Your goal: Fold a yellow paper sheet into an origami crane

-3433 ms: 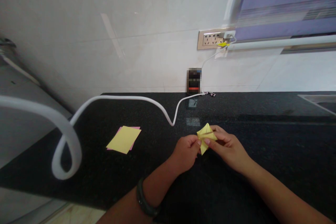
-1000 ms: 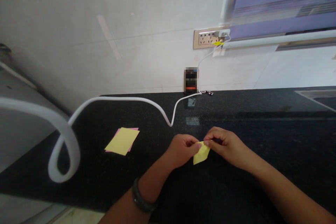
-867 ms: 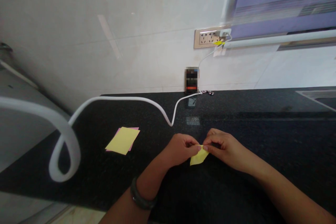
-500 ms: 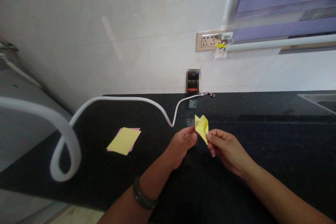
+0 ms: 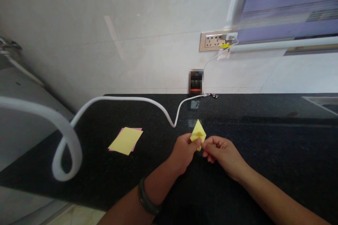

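A small folded piece of yellow paper [image 5: 198, 128], shaped like a diamond with its tip pointing up, is held between both hands above the dark counter [image 5: 158, 186]. My left hand [image 5: 184, 153] grips its left side, thumb across the front. At its lower right edge, my right hand [image 5: 220, 153] pinches the paper between thumb and fingers. To the left lies a flat yellow sheet [image 5: 126, 141] on top of a pink sheet [image 5: 138, 135], whose edges stick out from under it.
A thick white cable [image 5: 137, 99] runs across the counter and loops in the left foreground. Against the back wall stands a phone [image 5: 196, 82] with a blurred screen, its thin cord leading to a wall socket [image 5: 212, 41]. A sink edge [image 5: 317, 103] shows at far right.
The yellow paper has turned from a twisted, half-open shape to a flatter upright diamond. My left thumb now presses on its front, and both hands have shifted slightly lower.
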{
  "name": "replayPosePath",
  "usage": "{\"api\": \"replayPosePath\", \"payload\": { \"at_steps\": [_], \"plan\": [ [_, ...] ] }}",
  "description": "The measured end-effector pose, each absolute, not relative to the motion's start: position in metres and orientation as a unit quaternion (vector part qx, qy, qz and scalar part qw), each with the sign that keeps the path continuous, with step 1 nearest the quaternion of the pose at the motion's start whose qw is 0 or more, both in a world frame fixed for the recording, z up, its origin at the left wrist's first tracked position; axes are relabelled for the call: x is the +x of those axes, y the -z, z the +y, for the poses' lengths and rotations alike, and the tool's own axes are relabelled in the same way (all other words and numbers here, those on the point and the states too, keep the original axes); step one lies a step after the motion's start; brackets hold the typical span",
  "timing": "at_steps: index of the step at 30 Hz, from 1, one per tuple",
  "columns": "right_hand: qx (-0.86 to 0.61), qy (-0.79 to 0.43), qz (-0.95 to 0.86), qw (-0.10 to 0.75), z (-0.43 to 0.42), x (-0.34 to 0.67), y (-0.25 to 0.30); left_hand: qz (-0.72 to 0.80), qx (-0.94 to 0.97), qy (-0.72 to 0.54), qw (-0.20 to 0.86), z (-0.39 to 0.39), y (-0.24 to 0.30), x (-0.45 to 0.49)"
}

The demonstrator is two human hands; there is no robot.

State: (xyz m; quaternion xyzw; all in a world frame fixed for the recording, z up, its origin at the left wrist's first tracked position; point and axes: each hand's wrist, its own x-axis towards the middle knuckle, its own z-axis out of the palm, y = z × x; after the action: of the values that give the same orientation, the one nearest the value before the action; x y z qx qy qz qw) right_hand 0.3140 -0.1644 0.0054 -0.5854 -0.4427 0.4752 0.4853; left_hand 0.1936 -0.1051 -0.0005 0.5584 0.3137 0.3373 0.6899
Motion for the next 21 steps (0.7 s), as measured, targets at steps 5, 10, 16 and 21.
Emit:
{"api": "replayPosePath", "payload": {
  "at_steps": [5,10,16,21],
  "plan": [
    [-0.606,-0.342,-0.504,0.512,-0.164,0.322,-0.005,0.352,0.547,-0.292,0.701,-0.105,0.000,0.193],
    [-0.616,-0.271,-0.548,0.497,-0.163,0.327,-0.001,0.337,0.573,-0.284,0.691,-0.107,-0.002,0.193],
    [-0.580,-0.336,-0.516,0.533,-0.162,0.323,-0.002,0.318,0.535,-0.275,0.733,-0.106,-0.002,0.191],
    [-0.560,-0.382,-0.485,0.552,-0.162,0.321,-0.005,0.299,0.510,-0.284,0.755,-0.106,-0.001,0.190]
  ]
}}
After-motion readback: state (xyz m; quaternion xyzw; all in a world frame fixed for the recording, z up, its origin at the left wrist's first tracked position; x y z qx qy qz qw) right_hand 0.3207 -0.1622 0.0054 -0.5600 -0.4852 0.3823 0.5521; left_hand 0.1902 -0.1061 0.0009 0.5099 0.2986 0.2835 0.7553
